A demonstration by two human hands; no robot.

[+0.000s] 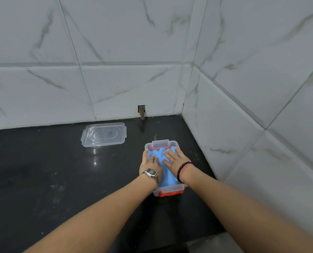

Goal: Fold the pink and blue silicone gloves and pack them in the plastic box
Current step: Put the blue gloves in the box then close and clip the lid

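Note:
A clear plastic box (170, 191) with red latches sits on the black counter near the right wall. The folded blue silicone glove (167, 177) lies in it, filling the top. My left hand (151, 165), with a wristwatch, lies flat on the glove's left part, fingers spread. My right hand (175, 160), with bead bracelets, rests flat on its right part. Both palms press down on the glove without gripping it. No pink glove shows; I cannot tell whether it lies under the blue one.
The box's clear lid (103, 134) lies on the black counter (60, 179) at the back left of the box, near the tiled back wall. A tiled side wall (243, 143) runs close along the box's right. A small wall opening (141, 111) sits behind.

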